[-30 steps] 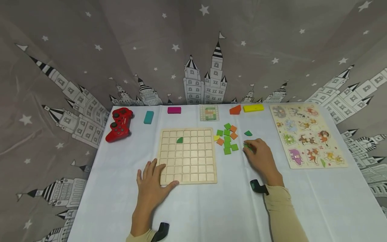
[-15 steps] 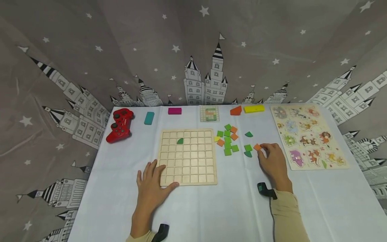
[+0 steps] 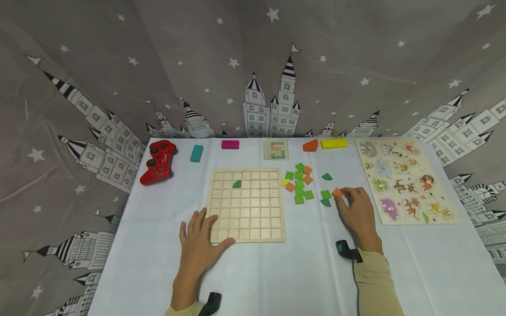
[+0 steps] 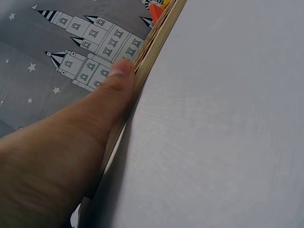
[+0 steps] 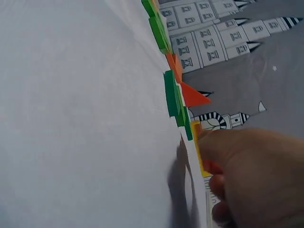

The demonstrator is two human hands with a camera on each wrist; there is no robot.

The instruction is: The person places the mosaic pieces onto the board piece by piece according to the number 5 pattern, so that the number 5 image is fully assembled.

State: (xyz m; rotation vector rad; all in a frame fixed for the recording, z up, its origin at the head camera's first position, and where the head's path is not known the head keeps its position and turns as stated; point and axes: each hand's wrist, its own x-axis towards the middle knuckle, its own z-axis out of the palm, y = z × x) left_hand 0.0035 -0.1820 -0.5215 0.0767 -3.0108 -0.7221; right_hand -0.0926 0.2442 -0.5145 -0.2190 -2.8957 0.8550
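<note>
In the head view my left hand rests at the near-left corner of a wooden grid board, fingers spread and thumb along its near edge. The left wrist view shows that thumb against the board's side. My right hand pinches an orange square tile between thumb and fingers, at the table's right side. Just left of it lie a green square tile and a dark green quarter-round tile. Another dark green quarter-round tile sits in a cell of the board.
Several green square tiles and orange tiles lie right of the board beside a yellow tile. A pattern card, coloured blocks and a red game controller line the back. An animal puzzle board lies right.
My right hand has moved a little right, and the orange tile now shows at its fingertips. The green square and quarter-round tiles beside it have come into full view. My left hand stays put.
</note>
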